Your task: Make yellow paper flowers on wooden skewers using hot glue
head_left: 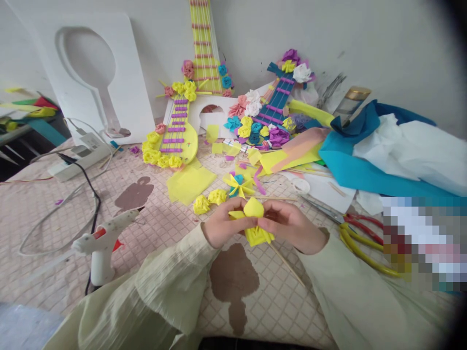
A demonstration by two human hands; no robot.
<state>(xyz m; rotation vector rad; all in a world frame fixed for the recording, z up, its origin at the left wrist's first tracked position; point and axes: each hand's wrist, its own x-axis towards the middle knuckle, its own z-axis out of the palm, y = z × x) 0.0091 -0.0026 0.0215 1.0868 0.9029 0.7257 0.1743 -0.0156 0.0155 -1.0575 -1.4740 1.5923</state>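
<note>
Two hands (226, 224) (295, 226) hold — one yellow paper piece (254, 208).

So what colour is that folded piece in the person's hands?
Yellow all over, as far as it shows; the folded piece appears in the head view.

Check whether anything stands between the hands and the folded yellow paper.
Nothing visible does: the left hand and right hand both grip the folded yellow paper. A thin stick shows at its lower right; whether they touch is unclear.
</note>
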